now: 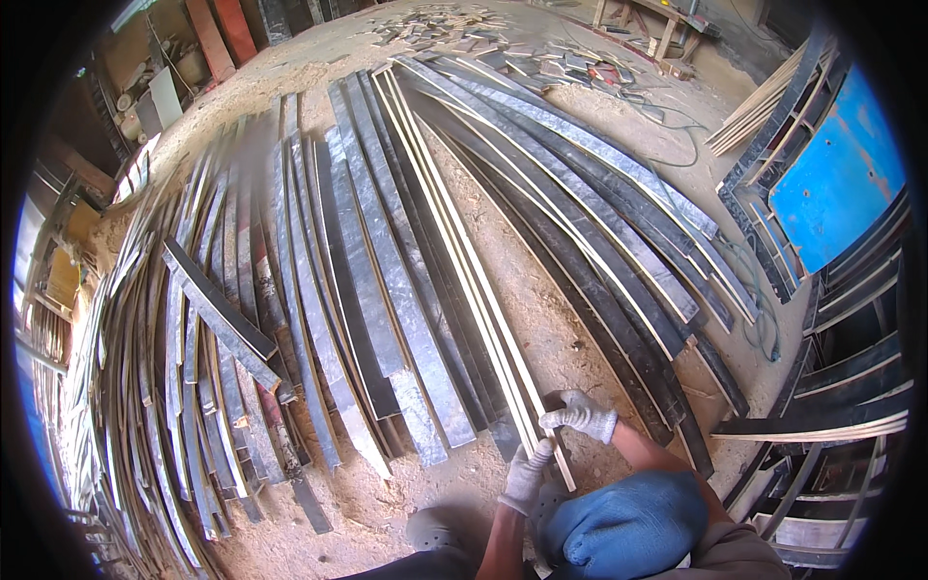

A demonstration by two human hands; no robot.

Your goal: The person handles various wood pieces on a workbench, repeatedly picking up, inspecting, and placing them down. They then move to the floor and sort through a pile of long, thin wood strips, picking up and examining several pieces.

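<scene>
Both my hands wear pale grey knit gloves. My left hand (527,474) is closed around the near end of long, thin wooden strips (476,290) with pale edges. Just beyond it and to the right, my right hand (580,416) grips the same strips, its fingers curled over their edge. Side by side, the strips run away from me to the far end of the piles. Dark-faced boards (372,271) lie in rows to their left, and a fanned stack of dark boards (580,232) lies to their right.
One short dark board (220,307) lies across the left pile. Scrap pieces (445,34) are scattered at the back. A blue panel (839,174) leans on a dark frame at the right, near a cable (768,319). Sawdust covers the floor (377,503).
</scene>
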